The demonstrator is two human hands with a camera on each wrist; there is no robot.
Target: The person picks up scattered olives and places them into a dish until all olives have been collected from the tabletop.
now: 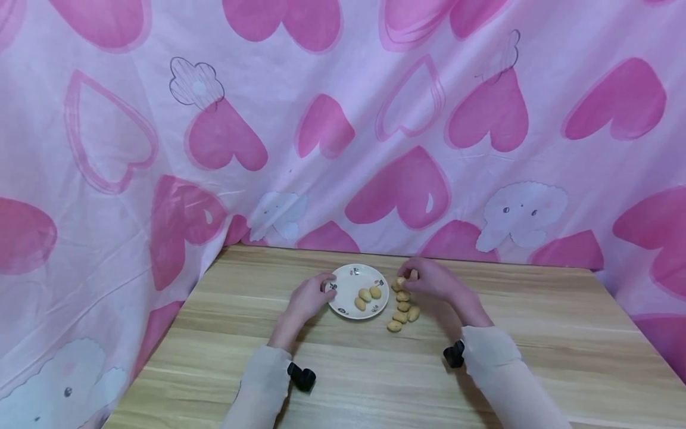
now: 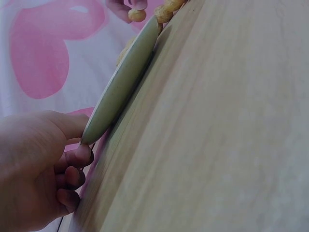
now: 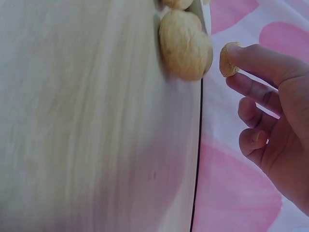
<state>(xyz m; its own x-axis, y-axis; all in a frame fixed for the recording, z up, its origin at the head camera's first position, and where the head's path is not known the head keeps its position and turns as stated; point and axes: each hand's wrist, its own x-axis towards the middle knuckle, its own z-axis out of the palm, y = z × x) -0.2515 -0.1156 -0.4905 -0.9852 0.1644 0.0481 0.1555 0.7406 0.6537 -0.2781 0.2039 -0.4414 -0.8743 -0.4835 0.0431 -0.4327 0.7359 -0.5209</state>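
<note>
Pinching the plate (image 1: pixel 348 274) at nine o'clock is the left hand (image 1: pixel 309 297); the right hand (image 1: pixel 436 278) pinches a nut (image 3: pixel 225 64); more nuts (image 1: pixel 403 307) sit at its four o'clock.

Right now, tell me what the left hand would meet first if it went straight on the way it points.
The plate: the left hand pinches its rim, so the plate lies directly ahead. Whether the hand would also brush the nut-like pieces on it is hard to judge.
</note>
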